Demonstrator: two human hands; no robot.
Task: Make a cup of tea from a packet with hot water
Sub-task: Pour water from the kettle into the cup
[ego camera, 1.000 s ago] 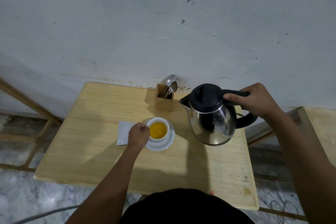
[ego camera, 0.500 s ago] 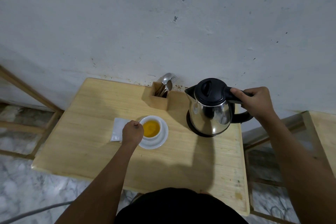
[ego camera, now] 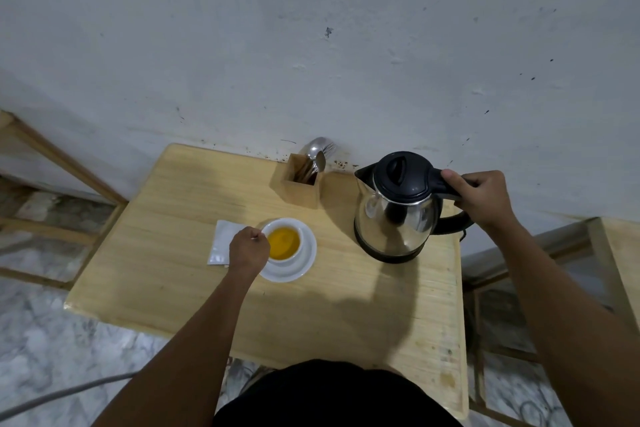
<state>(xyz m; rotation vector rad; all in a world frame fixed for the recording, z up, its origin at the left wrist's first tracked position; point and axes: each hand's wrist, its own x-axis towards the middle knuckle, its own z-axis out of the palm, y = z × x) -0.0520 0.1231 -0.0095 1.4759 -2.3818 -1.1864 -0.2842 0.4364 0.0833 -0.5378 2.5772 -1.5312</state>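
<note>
L hand (ego camera: 248,249) grip closed on cup (ego camera: 284,242) rim, cup w/ tea at its 3 o'clock. R hand (ego camera: 483,198) grip wrapped round kettle (ego camera: 398,208) handle; kettle on table (ego camera: 166,274), cup's 2 o'clock.

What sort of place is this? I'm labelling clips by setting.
Probably a plain room at home: a small wooden table against a scuffed painted wall, marble-patterned floor, and an electric kettle.

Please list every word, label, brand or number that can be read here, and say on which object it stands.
None can be read.
white packet: its face shows no print.
kettle: no brand or marking is visible on the steel body or the black lid.
cup and saucer: plain white.
wooden holder: plain.
</note>
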